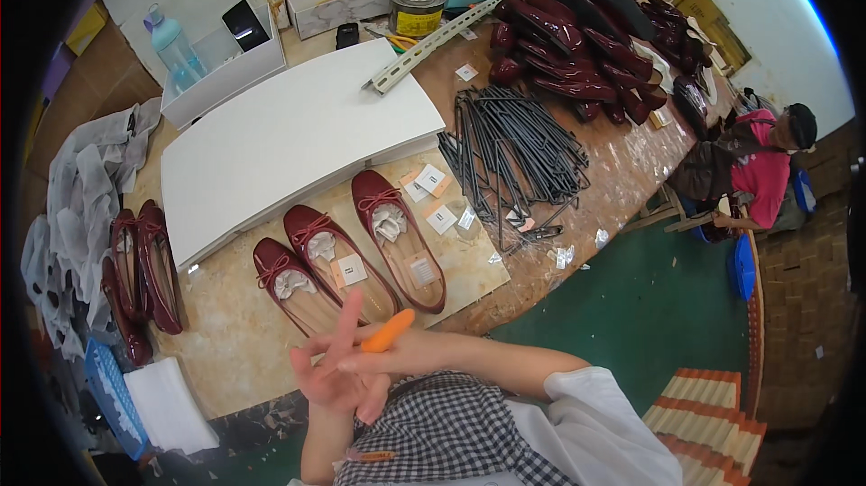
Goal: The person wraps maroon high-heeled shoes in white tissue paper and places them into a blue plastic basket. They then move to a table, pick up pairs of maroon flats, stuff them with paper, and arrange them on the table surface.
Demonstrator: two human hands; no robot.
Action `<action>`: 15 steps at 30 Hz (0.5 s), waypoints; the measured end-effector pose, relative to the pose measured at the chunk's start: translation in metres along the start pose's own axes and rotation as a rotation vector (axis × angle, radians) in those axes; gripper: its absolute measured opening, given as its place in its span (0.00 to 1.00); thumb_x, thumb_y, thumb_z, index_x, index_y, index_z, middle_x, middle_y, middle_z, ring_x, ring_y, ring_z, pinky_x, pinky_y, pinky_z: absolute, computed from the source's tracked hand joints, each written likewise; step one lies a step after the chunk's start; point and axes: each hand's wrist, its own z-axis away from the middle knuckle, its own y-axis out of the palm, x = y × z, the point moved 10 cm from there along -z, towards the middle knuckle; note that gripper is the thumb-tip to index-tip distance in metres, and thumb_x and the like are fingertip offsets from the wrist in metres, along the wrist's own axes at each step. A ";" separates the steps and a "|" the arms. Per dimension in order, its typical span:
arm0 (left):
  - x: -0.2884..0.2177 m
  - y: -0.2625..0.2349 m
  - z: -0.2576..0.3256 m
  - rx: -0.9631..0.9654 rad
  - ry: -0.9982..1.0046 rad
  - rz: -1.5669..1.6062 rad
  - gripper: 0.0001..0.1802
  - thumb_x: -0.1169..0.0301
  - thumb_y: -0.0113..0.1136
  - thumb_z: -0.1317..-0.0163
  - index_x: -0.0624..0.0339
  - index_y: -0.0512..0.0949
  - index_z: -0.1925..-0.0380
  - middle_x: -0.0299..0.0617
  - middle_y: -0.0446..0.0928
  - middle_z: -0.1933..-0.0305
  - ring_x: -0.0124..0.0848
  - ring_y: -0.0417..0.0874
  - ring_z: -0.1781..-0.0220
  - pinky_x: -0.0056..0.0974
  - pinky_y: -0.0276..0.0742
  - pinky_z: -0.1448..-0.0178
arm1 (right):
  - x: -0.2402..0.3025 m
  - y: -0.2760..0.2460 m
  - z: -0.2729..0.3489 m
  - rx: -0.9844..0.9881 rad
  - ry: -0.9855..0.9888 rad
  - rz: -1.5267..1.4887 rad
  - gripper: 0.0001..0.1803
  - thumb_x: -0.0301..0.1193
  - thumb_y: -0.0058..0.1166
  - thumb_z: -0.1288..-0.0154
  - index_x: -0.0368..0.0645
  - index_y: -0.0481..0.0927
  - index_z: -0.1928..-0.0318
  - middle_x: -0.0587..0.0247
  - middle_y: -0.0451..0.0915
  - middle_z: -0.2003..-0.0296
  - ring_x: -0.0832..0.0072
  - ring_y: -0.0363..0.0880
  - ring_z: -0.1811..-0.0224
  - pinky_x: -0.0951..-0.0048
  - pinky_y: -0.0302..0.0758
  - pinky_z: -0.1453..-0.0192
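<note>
My right hand (pixel 379 357) is closed around a slim tool with a rounded orange handle (pixel 390 331); its other end is hidden. Crossing in front of it, my left hand (pixel 327 382) has its fingers apart and appears to hold nothing. Just beyond both hands, three dark red flats with bows lie side by side on the table: a left shoe (pixel 274 271), a middle shoe (pixel 309 226) and a right shoe (pixel 371 190). Crumpled white paper fills their toes. A small white tag card (pixel 349 270) lies on the middle shoe, and a pale label (pixel 421 272) inside the right one.
A white board (pixel 289 143) lies behind the shoes, a slotted metal bar (pixel 433 46) across its corner. Black wire rods (pixel 519 152) and piled glossy shoes (pixel 577 53) lie right. More red flats (pixel 153 260) stand left, near a white cloth (pixel 170 405). A co-worker (pixel 762 170) sits far right.
</note>
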 end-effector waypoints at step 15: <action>-0.102 -0.100 0.116 -1.134 0.214 -1.592 0.32 0.71 0.51 0.37 0.65 0.59 0.33 0.45 0.80 0.61 0.27 0.80 0.61 0.30 0.76 0.61 | 0.055 -0.261 0.182 -1.371 0.397 1.337 0.14 0.39 0.56 0.42 0.39 0.79 0.73 0.49 0.80 0.76 0.50 0.80 0.69 0.56 0.75 0.66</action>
